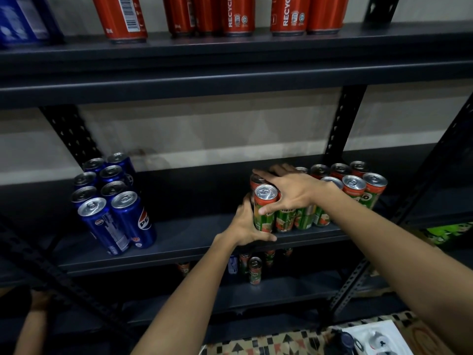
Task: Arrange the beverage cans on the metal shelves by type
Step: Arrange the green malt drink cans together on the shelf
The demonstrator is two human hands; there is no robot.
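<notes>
Middle tier of dark grey metal shelving [194, 242]: cluster of slim green-and-red aluminium drink cans [332, 198] packed at right, cluster of slim blue aluminium cola cans [112, 201] at left, well apart, presumably to keep each type in its own block. Left hand [247, 224] curled round the near-left side and base of the front green-and-red can [265, 208], thumb along the shelf edge. Right hand [294, 192] spread over the can tops, thumb pinching that same can's front, fingertips reaching a can behind; apparently squeezing the corner can flush against its neighbours. Can upright, touching the group. Upper tier: tall red aluminium cans [238, 16] in a row, blue pack [23, 21] at far left. Lower tier: a few loose green-and-red cans [255, 270], likely not yet sorted. Patterned floor [281, 342] below.
</notes>
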